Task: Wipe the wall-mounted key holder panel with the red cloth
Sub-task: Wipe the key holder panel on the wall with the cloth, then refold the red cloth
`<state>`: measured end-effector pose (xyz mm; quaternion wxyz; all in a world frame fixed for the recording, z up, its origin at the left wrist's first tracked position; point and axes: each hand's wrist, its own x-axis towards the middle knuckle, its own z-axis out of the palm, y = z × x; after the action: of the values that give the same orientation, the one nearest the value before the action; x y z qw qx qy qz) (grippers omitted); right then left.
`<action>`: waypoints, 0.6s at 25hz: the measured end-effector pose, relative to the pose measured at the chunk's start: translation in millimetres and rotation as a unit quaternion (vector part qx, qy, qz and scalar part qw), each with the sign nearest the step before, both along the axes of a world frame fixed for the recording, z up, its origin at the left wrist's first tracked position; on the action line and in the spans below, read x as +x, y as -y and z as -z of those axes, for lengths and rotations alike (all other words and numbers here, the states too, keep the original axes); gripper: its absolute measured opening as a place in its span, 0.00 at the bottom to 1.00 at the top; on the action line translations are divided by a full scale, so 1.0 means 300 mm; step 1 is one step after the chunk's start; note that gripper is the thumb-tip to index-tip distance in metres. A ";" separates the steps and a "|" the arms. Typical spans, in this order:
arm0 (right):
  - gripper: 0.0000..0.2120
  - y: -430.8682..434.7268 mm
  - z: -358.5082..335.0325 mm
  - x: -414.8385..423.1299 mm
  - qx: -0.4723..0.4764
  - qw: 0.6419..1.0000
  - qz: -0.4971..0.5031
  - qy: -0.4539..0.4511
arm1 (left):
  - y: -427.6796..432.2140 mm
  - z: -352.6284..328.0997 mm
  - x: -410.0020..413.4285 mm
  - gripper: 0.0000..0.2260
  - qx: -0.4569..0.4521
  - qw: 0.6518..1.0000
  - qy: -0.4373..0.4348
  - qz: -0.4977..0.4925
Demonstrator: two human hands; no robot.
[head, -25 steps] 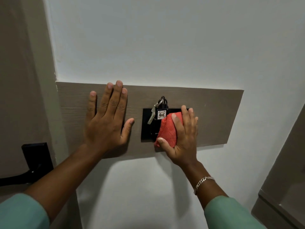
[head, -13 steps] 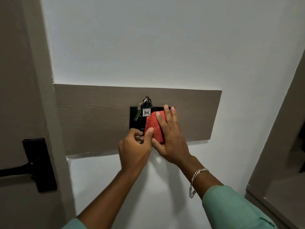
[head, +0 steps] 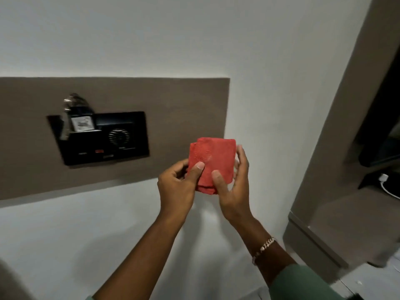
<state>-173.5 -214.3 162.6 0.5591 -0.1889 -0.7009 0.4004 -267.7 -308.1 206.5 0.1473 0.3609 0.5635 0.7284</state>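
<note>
It looks like a hotel room entrance: a black key holder (head: 101, 138) with a tagged key (head: 80, 120) sits on a brown wall panel (head: 173, 109), with a doorway frame (head: 337, 126) well right of it.

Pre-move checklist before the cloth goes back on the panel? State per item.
1. Folded red cloth held: ok, left hand and right hand both pinch it.
2. Cloth on the grey-brown wall panel: not ok, it is held off the wall.
3. Cloth folded flat: ok.
4. Black key holder unit unobstructed: ok.
5. Silver keys with white tag seated in the unit's slot: ok.
6. Panel clean: cannot tell, picture blurred.
</note>
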 end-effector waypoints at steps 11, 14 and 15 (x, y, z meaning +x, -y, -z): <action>0.23 -0.571 0.539 0.905 -0.365 0.899 0.239 -0.033 | -0.740 0.643 0.797 0.07 -0.275 0.907 0.265 0.179; 0.17 -0.728 0.689 1.054 -0.331 0.874 0.340 0.104 | -0.896 0.803 0.952 0.03 -0.335 0.877 0.278 0.203; 0.16 -0.781 0.727 1.078 -0.313 0.871 0.351 0.144 | -0.944 0.840 0.983 0.03 -0.347 0.872 0.285 0.195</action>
<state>149.9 20.0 -55.5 0.4673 -0.6432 -0.4989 0.3450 27.1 -25.0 -45.5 0.5563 0.1659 0.6318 0.5136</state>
